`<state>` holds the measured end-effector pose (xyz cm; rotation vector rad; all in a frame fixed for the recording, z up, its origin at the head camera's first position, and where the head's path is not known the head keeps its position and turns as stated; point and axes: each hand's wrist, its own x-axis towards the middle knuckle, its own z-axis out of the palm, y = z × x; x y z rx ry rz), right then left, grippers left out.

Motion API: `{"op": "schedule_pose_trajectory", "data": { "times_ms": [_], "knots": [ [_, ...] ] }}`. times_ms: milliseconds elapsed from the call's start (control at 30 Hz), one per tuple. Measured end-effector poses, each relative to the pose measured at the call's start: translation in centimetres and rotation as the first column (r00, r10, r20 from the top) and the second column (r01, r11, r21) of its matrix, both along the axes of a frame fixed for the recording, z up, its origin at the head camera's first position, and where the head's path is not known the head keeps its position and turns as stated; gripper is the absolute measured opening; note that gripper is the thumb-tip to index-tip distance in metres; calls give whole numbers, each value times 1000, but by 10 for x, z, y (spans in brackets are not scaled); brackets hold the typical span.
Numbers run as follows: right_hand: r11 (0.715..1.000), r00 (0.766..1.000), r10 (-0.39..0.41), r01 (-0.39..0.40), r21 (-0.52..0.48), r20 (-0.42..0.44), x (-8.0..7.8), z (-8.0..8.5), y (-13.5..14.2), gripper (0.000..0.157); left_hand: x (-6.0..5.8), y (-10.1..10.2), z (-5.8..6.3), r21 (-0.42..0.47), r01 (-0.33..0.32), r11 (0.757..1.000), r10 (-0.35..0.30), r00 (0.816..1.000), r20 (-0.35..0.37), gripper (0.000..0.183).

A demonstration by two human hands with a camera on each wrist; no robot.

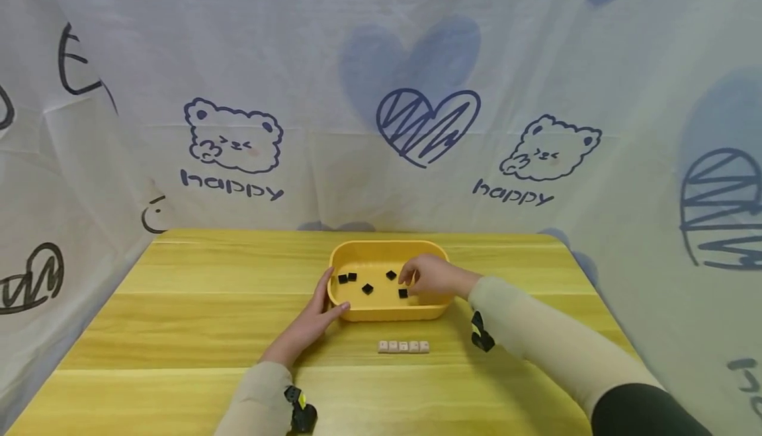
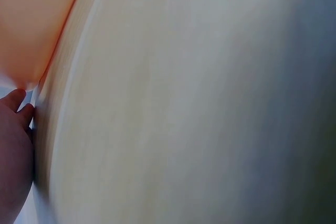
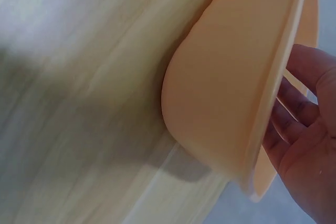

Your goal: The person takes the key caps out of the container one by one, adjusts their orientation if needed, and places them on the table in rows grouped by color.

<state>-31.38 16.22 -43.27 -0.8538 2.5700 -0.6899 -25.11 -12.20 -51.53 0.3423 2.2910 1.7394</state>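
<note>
A yellow plastic tray [image 1: 387,313] stands on the table with several small black keycaps [image 1: 367,288] scattered over its floor. At its left end my left hand [image 1: 309,323] rests against the wall, fingers along the side and thumb by the front corner. In the left wrist view, fingertips [image 2: 16,97] touch the tray [image 2: 37,19]. My right hand [image 1: 434,274] reaches over the right rim, fingers bent loosely down just above a black keycap [image 1: 403,293]. The right wrist view hides its fingertips behind the rim [image 3: 278,77]. A row of pale keycaps [image 1: 403,347] lies in front of the tray.
The wood-grain table [image 1: 178,330] reaches back to a white cloth [image 1: 333,178] printed with hearts and bears. Each sleeve carries a black strap piece [image 1: 481,332] near the wrist.
</note>
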Motion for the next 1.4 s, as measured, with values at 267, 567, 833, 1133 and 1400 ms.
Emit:
{"op": "schedule_pose_trajectory", "data": {
  "times_ms": [267,567,833,1133,1400],
  "knots": [
    [995,999,-29,27,93,25,-8,-5,-7,23,0,0,-1,7,-1,1000,1,1000,-19,86],
    [989,997,-77,73,126,26,-8,-14,-12,21,11,2,23,21,-1,1000,1,1000,-5,83],
    [989,999,-47,47,144,-3,-6,-19,-11,17,6,1,12,16,-5,1000,5,1000,-3,84],
    [996,999,-21,24,88,-32,-4,-8,0,15,2,0,-1,7,-13,1000,13,1000,-19,86],
    [999,998,41,-39,35,-41,4,11,12,13,3,1,2,-12,-12,1000,12,1000,-15,86]
  ]
}}
